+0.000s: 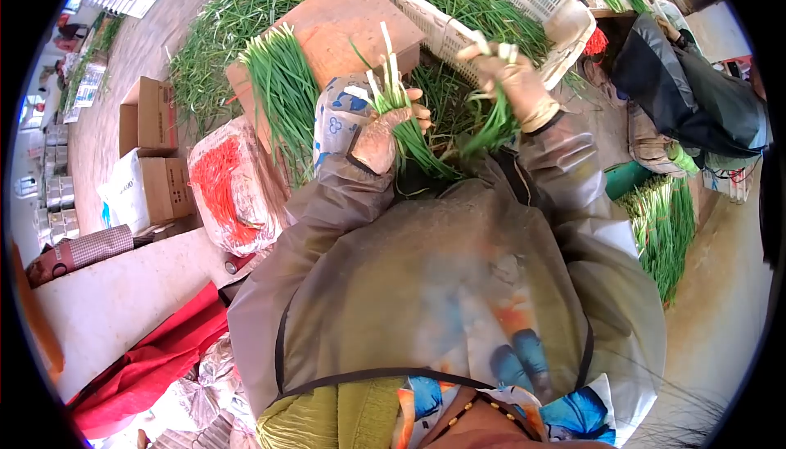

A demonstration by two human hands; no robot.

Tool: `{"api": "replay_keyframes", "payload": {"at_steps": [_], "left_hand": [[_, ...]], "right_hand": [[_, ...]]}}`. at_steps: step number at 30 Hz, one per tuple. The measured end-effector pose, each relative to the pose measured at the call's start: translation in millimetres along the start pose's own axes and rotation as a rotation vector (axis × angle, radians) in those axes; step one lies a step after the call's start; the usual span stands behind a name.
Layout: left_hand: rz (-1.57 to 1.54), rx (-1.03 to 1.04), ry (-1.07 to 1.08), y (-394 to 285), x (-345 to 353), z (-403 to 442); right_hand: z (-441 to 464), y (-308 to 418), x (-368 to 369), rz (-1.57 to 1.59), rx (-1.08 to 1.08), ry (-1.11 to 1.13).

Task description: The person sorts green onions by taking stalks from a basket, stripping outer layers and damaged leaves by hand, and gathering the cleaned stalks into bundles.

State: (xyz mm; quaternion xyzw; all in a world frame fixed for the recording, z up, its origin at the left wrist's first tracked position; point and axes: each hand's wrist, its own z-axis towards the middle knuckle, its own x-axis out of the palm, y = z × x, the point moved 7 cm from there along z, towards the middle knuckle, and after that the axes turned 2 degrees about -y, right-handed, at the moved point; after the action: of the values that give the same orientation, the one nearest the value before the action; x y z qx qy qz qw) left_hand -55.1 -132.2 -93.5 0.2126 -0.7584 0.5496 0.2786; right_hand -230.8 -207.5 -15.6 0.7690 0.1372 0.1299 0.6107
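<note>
Chives [419,151] sit in the left hand [386,128], its fingers curled; a thinner bunch [494,128] is pinched in the right hand [517,89], both before the smock [368,277]. Light, soft, easily bruised (I'd guess), they're best gripped by the firmer pale stems [394,69].

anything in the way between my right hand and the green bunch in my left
Nothing visible blocks it: there is a gap between the right hand and the green bunch in the left hand. The right hand's own stalks hang beside that gap.
</note>
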Motion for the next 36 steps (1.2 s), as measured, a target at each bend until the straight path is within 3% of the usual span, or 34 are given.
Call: {"api": "replay_keyframes", "payload": {"at_steps": [2,4,8,10,12,15,20,23,24,27,30,31,32,33,36], "left_hand": [[0.064,-0.036,0.084,0,15,-3],[0.063,-0.089,0.091,6,25,-7],[0.005,-0.100,0.068,14,21,-9],[0.135,0.017,-0.073,6,0,-5],[0.182,0.049,-0.134,7,-15,-1],[0.229,0.073,-0.140,6,-18,1],[0.163,0.097,-0.186,9,-25,6],[0.117,0.072,-0.243,10,-29,5],[0.125,0.083,-0.260,8,-27,4],[0.146,0.108,-0.197,2,-14,6],[0.212,0.109,-0.181,0,3,2],[0.315,0.194,-0.101,-7,12,2],[0.416,0.278,-0.022,-11,23,0],[0.263,0.187,-0.102,-5,22,-4],[0.353,0.151,-0.102,-5,15,-3]], "right_hand": [[1,-9,31,-0.146,0.095,-0.001],[-2,-13,64,-0.034,0.047,0.252],[12,-44,62,-0.016,0.068,0.170],[13,-36,49,-0.446,-0.071,0.065],[11,-47,46,-0.206,0.108,0.119],[2,-42,43,0.254,0.130,0.164],[-3,-19,16,0.549,0.088,0.238],[-2,-5,-4,-0.025,-0.036,-0.037],[10,-23,-20,-0.309,-0.108,-0.283],[5,-45,9,-0.078,-0.002,-0.174],[2,-52,50,0.023,-0.034,-0.034],[3,-51,62,0.081,-0.053,0.027],[2,-49,60,0.044,-0.048,0.027],[0,-44,60,0.008,-0.043,0.026],[1,-39,58,-0.335,-0.041,0.039]]}}
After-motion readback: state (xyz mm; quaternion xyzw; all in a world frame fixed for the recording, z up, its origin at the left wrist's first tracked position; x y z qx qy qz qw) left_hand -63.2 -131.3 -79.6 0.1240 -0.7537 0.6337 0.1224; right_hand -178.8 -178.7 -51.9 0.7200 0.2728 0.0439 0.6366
